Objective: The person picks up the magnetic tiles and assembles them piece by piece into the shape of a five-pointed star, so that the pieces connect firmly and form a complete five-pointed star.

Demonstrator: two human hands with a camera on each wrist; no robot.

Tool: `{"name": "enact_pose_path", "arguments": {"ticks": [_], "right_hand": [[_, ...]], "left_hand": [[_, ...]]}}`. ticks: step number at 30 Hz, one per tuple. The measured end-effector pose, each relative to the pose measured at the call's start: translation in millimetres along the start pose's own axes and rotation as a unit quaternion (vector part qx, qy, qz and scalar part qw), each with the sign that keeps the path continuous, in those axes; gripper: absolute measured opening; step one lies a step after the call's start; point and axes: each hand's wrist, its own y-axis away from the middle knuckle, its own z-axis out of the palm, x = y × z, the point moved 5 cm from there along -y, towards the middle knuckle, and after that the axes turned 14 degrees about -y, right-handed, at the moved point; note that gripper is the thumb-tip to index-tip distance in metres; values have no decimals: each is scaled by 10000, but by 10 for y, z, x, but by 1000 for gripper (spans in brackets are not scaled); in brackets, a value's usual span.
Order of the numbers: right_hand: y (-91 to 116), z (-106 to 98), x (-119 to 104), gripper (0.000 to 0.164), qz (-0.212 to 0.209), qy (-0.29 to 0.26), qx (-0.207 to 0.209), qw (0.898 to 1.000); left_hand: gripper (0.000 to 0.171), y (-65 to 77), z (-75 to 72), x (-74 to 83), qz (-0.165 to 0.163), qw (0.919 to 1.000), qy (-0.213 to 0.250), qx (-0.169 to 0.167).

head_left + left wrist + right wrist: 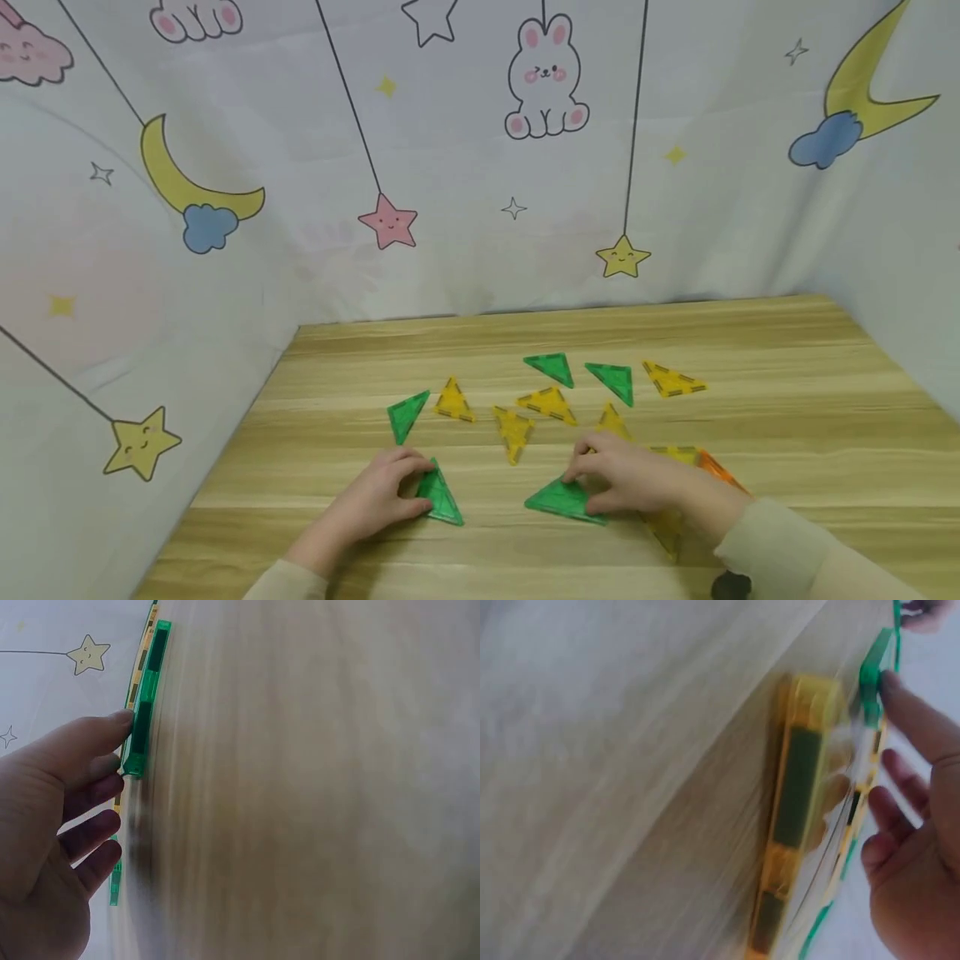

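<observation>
In the head view my left hand pinches a green triangular magnetic tile by its left side, thumb and fingers on its edges. The left wrist view shows the thumb on the thick edge of that green tile, which is close to the tabletop. To the right, my right hand grips a second green triangular tile between thumb and forefinger. In the right wrist view its thumb meets the edge of this green tile; the forefinger is mostly hidden. A gap separates the two held tiles.
Behind the hands lie several loose triangles, including a green one and a yellow one. Under the right forearm are partly covered yellow tiles and an orange tile. A printed curtain encloses the wooden table.
</observation>
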Motion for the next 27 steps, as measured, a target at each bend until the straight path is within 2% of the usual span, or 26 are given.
{"name": "enact_pose_path", "arguments": {"ticks": [5, 10, 13, 17, 23, 27], "right_hand": [[-42, 23, 21, 41, -16, 274, -57, 9996], [-200, 107, -24, 46, -56, 573, 232, 9981], [-265, 154, -46, 47, 105, 351, 201, 9991], [-278, 164, -41, 39, 340, 94, 71, 9994], [-367, 184, -103, 32, 378, 323, 111, 9987], [-502, 252, -166, 32, 479, 138, 97, 9987]], "left_hand": [[40, -1, 10, -10, 140, 9998, -39, -154], [40, -6, 7, -12, 195, 9996, -11, -216], [40, -7, 7, -2, 197, 9995, 9, -242], [41, -1, 9, 8, 211, 9994, 52, -277], [42, -16, 14, 1, 197, 9987, 149, -436], [49, -24, 27, 1, 119, 9974, 299, -638]]}}
